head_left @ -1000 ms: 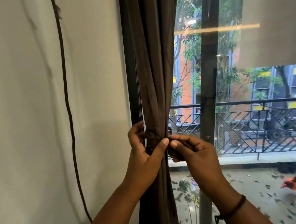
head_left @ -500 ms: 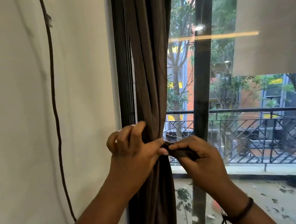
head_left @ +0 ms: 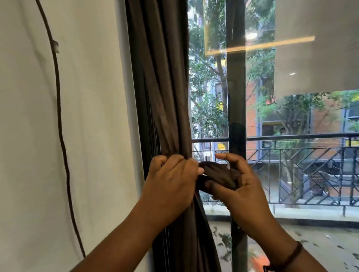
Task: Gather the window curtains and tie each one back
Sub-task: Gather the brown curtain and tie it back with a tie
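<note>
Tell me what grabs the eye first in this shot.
Dead centre, the left hand grips the gathered brown curtain while the right hand holds a strip of the same dark fabric beside it. To the right, the window shows a black balcony railing, trees and a brick building. A thin dark cord runs down the white wall on the left.

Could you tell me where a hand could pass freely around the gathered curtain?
Free: bare wall between cord and curtain, and the glass between curtain and window post. Crowded: where left hand and right hand hold the tie.
</note>
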